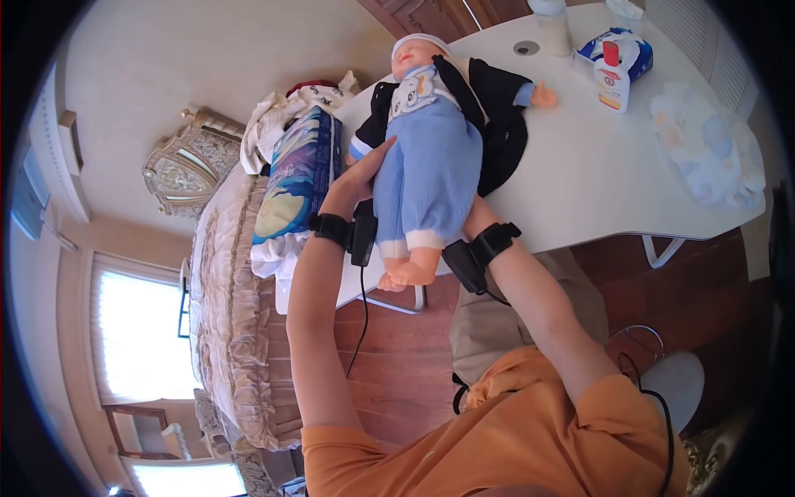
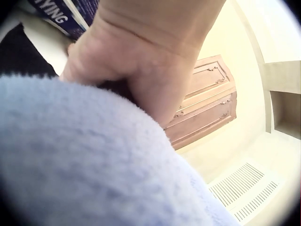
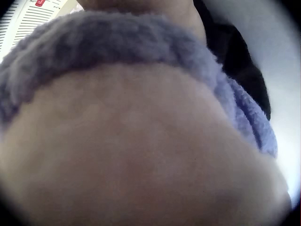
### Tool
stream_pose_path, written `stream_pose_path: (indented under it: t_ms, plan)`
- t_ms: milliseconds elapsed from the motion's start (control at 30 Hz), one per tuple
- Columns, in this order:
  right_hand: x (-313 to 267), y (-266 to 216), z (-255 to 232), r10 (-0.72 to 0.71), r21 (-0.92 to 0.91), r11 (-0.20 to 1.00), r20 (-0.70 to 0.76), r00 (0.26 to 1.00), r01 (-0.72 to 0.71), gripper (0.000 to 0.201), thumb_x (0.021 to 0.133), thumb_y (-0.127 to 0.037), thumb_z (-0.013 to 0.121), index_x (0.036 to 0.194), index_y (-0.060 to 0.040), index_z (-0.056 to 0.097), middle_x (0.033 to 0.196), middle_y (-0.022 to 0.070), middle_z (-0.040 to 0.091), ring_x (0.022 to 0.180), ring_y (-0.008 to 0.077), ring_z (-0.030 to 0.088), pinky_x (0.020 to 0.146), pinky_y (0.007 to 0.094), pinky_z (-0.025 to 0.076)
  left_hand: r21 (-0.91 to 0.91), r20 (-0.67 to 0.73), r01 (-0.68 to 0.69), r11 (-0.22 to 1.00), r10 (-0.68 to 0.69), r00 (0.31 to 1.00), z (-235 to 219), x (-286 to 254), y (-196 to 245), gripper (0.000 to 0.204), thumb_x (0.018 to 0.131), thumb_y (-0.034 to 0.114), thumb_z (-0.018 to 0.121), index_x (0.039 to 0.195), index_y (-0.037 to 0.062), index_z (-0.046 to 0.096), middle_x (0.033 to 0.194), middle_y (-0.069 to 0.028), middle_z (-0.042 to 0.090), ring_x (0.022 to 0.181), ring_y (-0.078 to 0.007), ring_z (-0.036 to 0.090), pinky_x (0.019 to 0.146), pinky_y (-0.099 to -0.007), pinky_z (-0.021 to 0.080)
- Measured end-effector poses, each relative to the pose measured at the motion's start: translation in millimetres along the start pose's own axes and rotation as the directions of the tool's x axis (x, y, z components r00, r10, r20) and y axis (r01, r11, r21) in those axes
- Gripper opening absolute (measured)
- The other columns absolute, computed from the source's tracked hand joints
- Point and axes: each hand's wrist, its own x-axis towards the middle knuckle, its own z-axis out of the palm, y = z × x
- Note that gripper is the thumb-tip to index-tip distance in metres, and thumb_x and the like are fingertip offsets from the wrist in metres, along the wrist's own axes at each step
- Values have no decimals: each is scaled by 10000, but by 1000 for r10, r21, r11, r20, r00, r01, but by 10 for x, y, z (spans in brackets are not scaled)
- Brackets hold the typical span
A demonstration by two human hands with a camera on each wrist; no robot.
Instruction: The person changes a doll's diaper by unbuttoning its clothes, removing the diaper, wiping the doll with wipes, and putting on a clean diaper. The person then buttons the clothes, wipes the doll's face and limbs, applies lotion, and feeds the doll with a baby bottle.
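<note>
A baby doll (image 1: pixel 414 54) lies on its back on the white table, its bare feet (image 1: pixel 418 267) past the near edge. It wears fuzzy blue trousers (image 1: pixel 431 166) and a black jacket (image 1: pixel 501 124) spread beneath it. My left hand (image 1: pixel 362 178) grips the trousers at one side, thumb along the leg. In the left wrist view that hand (image 2: pixel 127 66) curls behind the blue cloth. My right hand (image 1: pixel 476 217) is at the trousers' other side, its fingers hidden behind them. In the right wrist view, the doll's bare leg (image 3: pixel 127 141) and fuzzy cloth (image 3: pixel 117 40) cover most of this hand.
A blue diaper pack (image 1: pixel 302 170) stands at the table's left edge beside piled clothes (image 1: pixel 273 124). Toward the right of the table (image 1: pixel 580 182) are a lotion bottle (image 1: pixel 611 83), a wipes pack (image 1: pixel 633 54), a baby bottle (image 1: pixel 553 29) and a patterned diaper (image 1: pixel 704 149).
</note>
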Motion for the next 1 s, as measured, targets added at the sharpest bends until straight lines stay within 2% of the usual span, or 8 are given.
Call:
stream_pose_path:
  t_ms: [500,567,667,733,800,833,867,1000]
  plan:
    - [-179,-427,156,78,-339,923,-297,952,-181,417,835,-255,519,1151,5,441,1094,121,543,989,170,529,819,262,425,101,-102,-149,984,159,982,-33,269,-275,740,815,512,440,1305,-5,239,1297,-146,346,1176,-224,364,956,-295,292]
    - [-109,-277,-41,114,-323,922,-302,947,-214,404,819,-251,543,1118,11,472,1065,121,560,969,170,541,808,264,429,362,-285,-396,844,505,815,59,218,-300,638,851,427,427,1318,37,234,1305,-142,331,1177,-209,351,952,-277,284]
    - [-92,-400,-4,74,-498,835,-321,944,-235,379,800,-240,570,1069,22,514,1020,126,586,932,167,562,782,267,439,266,-192,-635,725,686,702,146,174,-356,534,888,326,384,1332,77,221,1325,-127,307,1184,-186,335,961,-262,265]
    - [-84,-399,-35,-4,-685,699,-293,956,-207,368,798,-233,573,1053,27,526,1004,130,594,917,164,570,766,270,444,38,-176,-648,761,643,745,87,321,-426,484,906,260,338,1337,81,210,1331,-110,302,1187,-177,326,971,-259,253]
    - [-25,-274,-260,-169,-636,770,-277,946,-49,353,806,-200,561,1063,37,518,999,119,594,885,154,574,752,259,448,-170,-106,-645,745,637,764,141,246,-447,485,905,255,334,1341,91,201,1339,-100,292,1189,-177,325,976,-263,253]
    - [-65,-471,-178,-88,-757,630,-290,953,-172,336,815,-174,546,1065,48,513,989,110,589,860,154,569,752,260,448,-212,-98,-628,749,623,776,122,271,-463,517,893,275,365,1341,81,193,1339,-106,286,1189,-181,327,978,-270,259]
    - [-130,-610,-47,-8,-418,893,-390,921,-170,319,820,-139,527,1069,60,509,984,112,580,848,171,562,749,274,452,-251,-139,-644,723,631,763,103,301,-486,517,893,275,365,1341,81,193,1339,-106,286,1189,-181,327,978,-270,259]
    - [-139,-898,74,149,-303,902,-452,879,-309,299,818,-93,487,1067,71,508,996,140,568,856,209,565,744,301,462,-312,-178,-628,713,605,776,76,290,-534,624,847,343,452,1342,78,179,1319,-121,303,1167,-191,358,980,-288,272]
